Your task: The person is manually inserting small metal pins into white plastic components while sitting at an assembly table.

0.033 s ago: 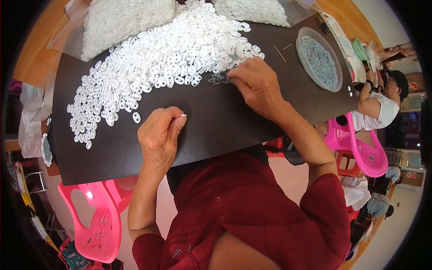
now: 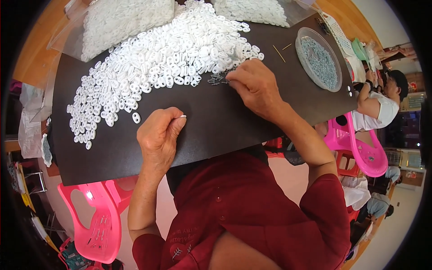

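My left hand (image 2: 158,135) is closed in a pinch above the dark tabletop. A white plastic piece (image 2: 183,116) pokes out between its thumb and forefinger; most of it is hidden. Over a small heap of grey screws (image 2: 218,79), my right hand (image 2: 255,87) has thumb and fingertips pressed together; whatever they hold is too small to make out. Beyond both hands spreads a large pile of white oval two-holed plastic pieces (image 2: 157,63). One such loose piece (image 2: 136,118) lies near my left hand, apart from the pile.
Clear bags of white pieces (image 2: 128,24) stand behind the pile. At the right, a round clear tray (image 2: 338,85) holds many screws, with two thin sticks (image 2: 279,53) beside it. Pink chairs (image 2: 96,225) stand by the table. A person (image 2: 375,105) sits at the right.
My right hand has shifted very slightly at the screw heap, its fingers still pressed together. My left hand stays in place with the white piece.
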`<state>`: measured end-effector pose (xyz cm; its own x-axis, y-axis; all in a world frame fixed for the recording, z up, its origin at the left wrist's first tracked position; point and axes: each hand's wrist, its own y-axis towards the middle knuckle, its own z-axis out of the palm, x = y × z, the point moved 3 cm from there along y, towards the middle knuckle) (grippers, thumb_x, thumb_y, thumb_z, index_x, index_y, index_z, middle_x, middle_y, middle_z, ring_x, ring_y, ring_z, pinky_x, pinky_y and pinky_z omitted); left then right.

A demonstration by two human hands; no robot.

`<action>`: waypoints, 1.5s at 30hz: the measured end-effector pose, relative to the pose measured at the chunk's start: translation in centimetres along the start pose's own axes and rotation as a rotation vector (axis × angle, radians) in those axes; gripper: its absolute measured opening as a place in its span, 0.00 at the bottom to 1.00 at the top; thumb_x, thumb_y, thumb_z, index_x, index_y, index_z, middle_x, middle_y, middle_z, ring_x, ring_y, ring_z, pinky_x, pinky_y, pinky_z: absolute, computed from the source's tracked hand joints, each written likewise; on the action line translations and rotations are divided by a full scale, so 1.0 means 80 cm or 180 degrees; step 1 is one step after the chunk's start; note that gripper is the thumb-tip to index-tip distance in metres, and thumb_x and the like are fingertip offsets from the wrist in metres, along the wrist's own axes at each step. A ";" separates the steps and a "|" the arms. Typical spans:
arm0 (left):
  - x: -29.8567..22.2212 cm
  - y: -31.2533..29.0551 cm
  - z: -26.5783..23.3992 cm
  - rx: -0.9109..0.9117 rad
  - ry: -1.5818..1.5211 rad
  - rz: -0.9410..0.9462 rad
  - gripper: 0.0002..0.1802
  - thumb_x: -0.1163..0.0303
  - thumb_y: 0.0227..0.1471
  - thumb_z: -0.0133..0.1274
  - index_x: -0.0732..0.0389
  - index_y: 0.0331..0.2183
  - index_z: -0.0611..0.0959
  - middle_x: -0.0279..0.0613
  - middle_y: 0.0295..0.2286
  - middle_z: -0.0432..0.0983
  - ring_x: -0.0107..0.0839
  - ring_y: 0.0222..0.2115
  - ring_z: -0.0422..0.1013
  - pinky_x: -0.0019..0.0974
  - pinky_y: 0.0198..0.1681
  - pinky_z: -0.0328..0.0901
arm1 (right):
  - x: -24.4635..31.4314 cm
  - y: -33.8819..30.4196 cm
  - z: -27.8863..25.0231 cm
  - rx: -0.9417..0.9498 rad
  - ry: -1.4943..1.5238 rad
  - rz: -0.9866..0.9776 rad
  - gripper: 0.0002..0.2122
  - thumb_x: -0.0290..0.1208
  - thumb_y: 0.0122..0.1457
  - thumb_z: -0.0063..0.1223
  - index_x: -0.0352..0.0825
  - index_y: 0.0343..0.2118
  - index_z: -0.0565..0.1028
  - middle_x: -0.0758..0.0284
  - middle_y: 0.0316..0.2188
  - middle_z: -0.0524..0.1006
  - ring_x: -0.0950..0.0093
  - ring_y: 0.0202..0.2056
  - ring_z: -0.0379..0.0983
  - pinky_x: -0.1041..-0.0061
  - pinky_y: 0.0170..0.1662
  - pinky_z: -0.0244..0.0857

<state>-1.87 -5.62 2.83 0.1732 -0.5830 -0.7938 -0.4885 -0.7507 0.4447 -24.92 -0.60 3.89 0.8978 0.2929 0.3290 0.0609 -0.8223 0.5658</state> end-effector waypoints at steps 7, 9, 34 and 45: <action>0.006 0.001 -0.004 0.0064 -0.1038 -0.0762 0.05 0.78 0.46 0.59 0.67 0.29 0.79 0.28 0.24 0.70 0.16 0.25 0.63 0.19 0.30 0.59 | 0.006 0.003 0.012 0.0288 -0.0360 -0.0130 0.06 0.22 0.43 0.59 0.36 0.25 0.74 0.68 0.23 0.69 0.68 0.29 0.66 0.70 0.31 0.61; 0.008 0.002 -0.005 0.0089 -0.1064 -0.0752 0.05 0.78 0.46 0.59 0.66 0.29 0.79 0.28 0.25 0.70 0.16 0.25 0.63 0.19 0.31 0.59 | 0.012 0.006 0.013 0.0356 -0.0539 -0.0336 0.06 0.22 0.43 0.58 0.35 0.24 0.72 0.66 0.23 0.68 0.67 0.29 0.65 0.70 0.32 0.60; 0.013 -0.013 0.001 -0.0152 -0.2002 -0.1584 0.10 0.74 0.51 0.54 0.68 0.37 0.80 0.36 0.27 0.76 0.19 0.23 0.67 0.20 0.26 0.61 | 0.093 0.016 0.042 0.0618 0.2256 0.1378 0.07 0.20 0.50 0.56 0.33 0.33 0.73 0.72 0.26 0.73 0.85 0.27 0.65 0.84 0.31 0.62; 0.011 -0.014 0.003 -0.0141 -0.1706 -0.1257 0.09 0.76 0.51 0.54 0.67 0.36 0.81 0.32 0.25 0.73 0.17 0.24 0.66 0.19 0.26 0.61 | 0.095 0.014 0.050 0.0555 0.1902 0.1080 0.08 0.19 0.49 0.56 0.32 0.33 0.74 0.71 0.26 0.73 0.85 0.26 0.66 0.84 0.30 0.62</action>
<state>-1.38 -5.23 1.54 -0.1228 -0.0350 -0.9918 -0.4380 -0.8949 0.0858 -16.28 -1.29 4.00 0.4897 0.1831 0.8524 -0.0659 -0.9671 0.2456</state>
